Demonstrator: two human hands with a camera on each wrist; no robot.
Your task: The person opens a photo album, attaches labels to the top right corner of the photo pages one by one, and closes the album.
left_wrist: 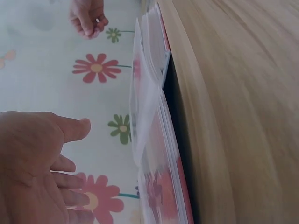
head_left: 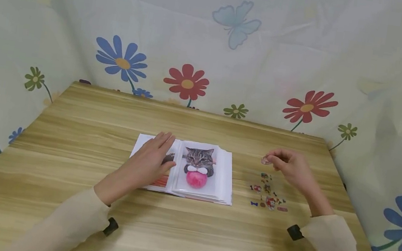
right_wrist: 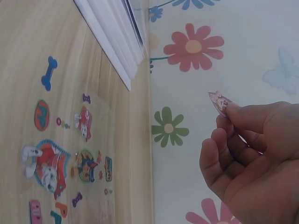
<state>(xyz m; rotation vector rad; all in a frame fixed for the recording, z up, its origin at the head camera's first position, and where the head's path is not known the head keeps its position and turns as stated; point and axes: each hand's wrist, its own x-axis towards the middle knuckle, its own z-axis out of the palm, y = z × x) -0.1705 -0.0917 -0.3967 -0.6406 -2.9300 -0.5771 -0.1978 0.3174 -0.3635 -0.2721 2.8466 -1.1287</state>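
Note:
An open photo album lies on the wooden table, its right page showing a cat picture with a pink ball. Over the left page is my left hand, fingers straight; in the left wrist view it appears a little above the pages. Between thumb and forefinger my right hand pinches a small sticker, held above the table to the right of the album. Below that hand lies a clear sheet of cartoon dog stickers, with bones and small badges among them.
The wooden table extends around the album on all sides. A flower-printed cloth hangs behind and at both sides of the table. Dark straps with small devices sit at both wrists.

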